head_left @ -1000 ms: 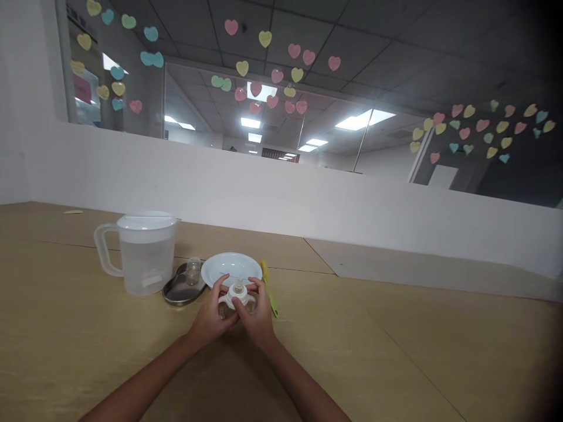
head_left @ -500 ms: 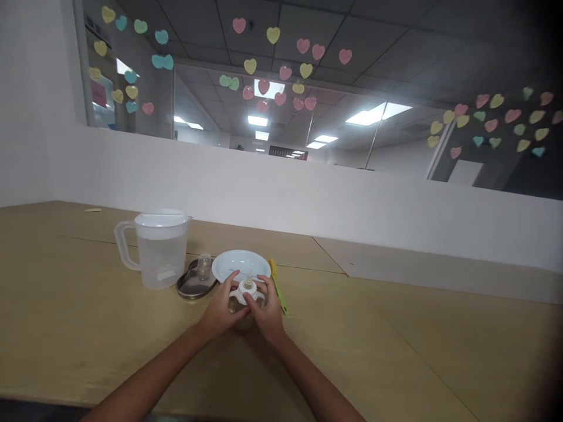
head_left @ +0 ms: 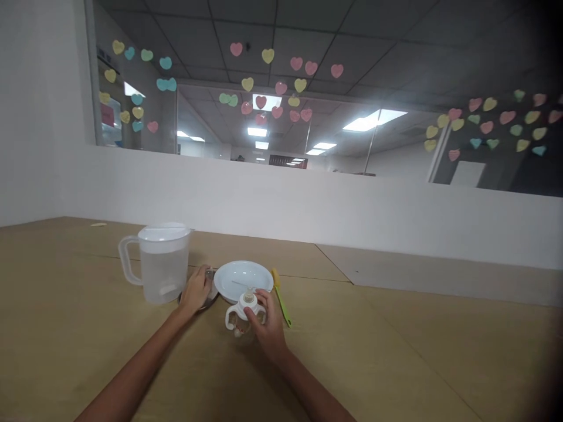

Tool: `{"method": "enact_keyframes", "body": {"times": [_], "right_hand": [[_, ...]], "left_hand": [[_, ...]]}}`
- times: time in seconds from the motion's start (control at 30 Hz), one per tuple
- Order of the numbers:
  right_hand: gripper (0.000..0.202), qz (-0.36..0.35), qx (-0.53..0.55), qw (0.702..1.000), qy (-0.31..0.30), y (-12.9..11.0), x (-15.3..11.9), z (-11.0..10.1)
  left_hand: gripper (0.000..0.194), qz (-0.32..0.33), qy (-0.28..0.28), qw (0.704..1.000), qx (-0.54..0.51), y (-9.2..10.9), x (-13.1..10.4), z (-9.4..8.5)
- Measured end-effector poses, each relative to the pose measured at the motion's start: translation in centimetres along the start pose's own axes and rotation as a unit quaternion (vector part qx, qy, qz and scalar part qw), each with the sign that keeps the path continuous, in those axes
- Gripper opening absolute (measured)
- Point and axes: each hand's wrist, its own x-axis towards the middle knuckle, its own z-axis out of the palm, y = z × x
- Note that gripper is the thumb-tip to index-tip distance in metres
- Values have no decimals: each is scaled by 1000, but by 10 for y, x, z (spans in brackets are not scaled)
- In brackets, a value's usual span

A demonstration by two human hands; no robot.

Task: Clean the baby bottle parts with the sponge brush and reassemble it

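Note:
My right hand (head_left: 270,327) is closed round the white collar of a baby bottle (head_left: 241,316), which stands upright with two white handles and a clear teat on top. My left hand (head_left: 196,291) reaches over a small metal tray (head_left: 213,298). Its fingers are closed round a clear dome-shaped bottle cap (head_left: 210,274), mostly hidden behind them. Just behind the bottle lies a white bowl (head_left: 246,271) with a thin stick-like thing in it.
A lidded clear plastic pitcher (head_left: 163,269) with liquid inside stands left of the tray. To the right of the bowl lies a brush (head_left: 282,300) with a green handle and yellow head. A white wall (head_left: 220,199) with a window runs behind the wooden table (head_left: 373,363).
My left hand has left the baby bottle and moved left to the clear cap on the tray. My right hand stays on the bottle. The camera view has tilted up slightly.

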Motion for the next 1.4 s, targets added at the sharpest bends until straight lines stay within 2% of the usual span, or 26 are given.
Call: {"method": "enact_keyframes", "body": {"times": [0.13, 0.27, 0.43, 0.53, 0.6, 0.67, 0.73, 0.77, 0.83, 0.9, 0.97, 1.13, 1.3, 1.4], "right_hand": [[31, -2, -2, 1000, -5, 2, -1, 0], [31, 3, -8, 1000, -7, 2, -3, 0], [33, 7, -8, 1000, -9, -1, -3, 0], [33, 8, -8, 1000, -11, -2, -3, 0], [33, 10, -8, 1000, -10, 0, -3, 0], [33, 11, -9, 1000, -10, 1, -4, 1], [34, 11, -11, 1000, -9, 1, -4, 1], [37, 11, -10, 1000, -8, 1, -5, 2], [43, 10, -5, 1000, -6, 1, -5, 2], [48, 5, 1, 1000, -4, 0, -5, 2], [49, -1, -2, 1000, -3, 0, -6, 2], [50, -17, -40, 999, -15, 0, -7, 0], [40, -74, -61, 995, -13, -2, -8, -1], [33, -70, -66, 995, -2, -4, -8, -1]], "left_hand": [[46, 19, -62, 996, 54, -9, 13, 11], [41, 18, -84, 991, 98, -7, 9, 11], [30, 4, -78, 989, 122, -2, 0, 2], [23, 1, -75, 988, 135, 2, -5, -13], [22, 0, -29, 990, 140, 10, -7, -29], [23, 18, 83, 991, 107, 26, -8, -48], [25, 68, 182, 981, -1, 49, -11, -65], [24, 97, 201, 973, -61, 62, -13, -72], [22, 131, 206, 958, -149, 86, -20, -77], [19, 151, 200, 948, -197, 103, -29, -73], [18, 169, 184, 941, -227, 111, -37, -63], [25, 156, 144, 941, -263, 105, -52, -35], [39, 171, 139, 937, -271, 101, -60, -23], [46, 158, 120, 938, -283, 102, -65, -17]]}}
